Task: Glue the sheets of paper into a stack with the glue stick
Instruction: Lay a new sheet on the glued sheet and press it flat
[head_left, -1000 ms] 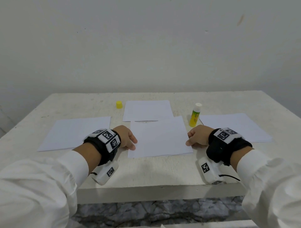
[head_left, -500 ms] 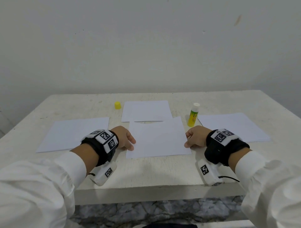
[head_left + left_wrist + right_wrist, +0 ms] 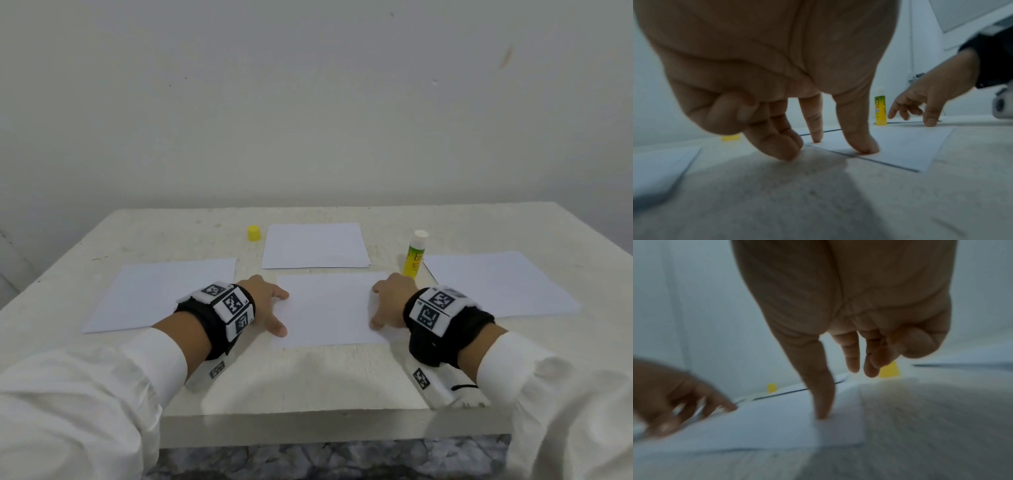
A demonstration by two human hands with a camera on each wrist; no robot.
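Note:
A centre sheet [image 3: 329, 308] lies near the front of the white table [image 3: 308, 377]. My left hand [image 3: 279, 312] touches its left edge with thumb and forefinger spread and straight; the thumb [image 3: 859, 142] presses the paper. My right hand [image 3: 376, 307] rests on the right edge, its thumb [image 3: 822, 400] pressed down on the centre sheet [image 3: 777, 426]. Neither hand holds anything. Three more sheets lie apart: left [image 3: 161, 294], far [image 3: 315, 245] and right [image 3: 496, 284]. The uncapped glue stick [image 3: 415, 255] stands upright just beyond my right hand. Its yellow cap [image 3: 254, 233] sits left of the far sheet.
A plain white wall rises right behind the table. The table's front edge [image 3: 308, 421] runs close under my wrists, with a marbled floor below it. Bare tabletop separates the sheets.
Both hands were loosely curled beside the centre sheet. Their fingers have spread, and both have moved inward onto its left and right edges.

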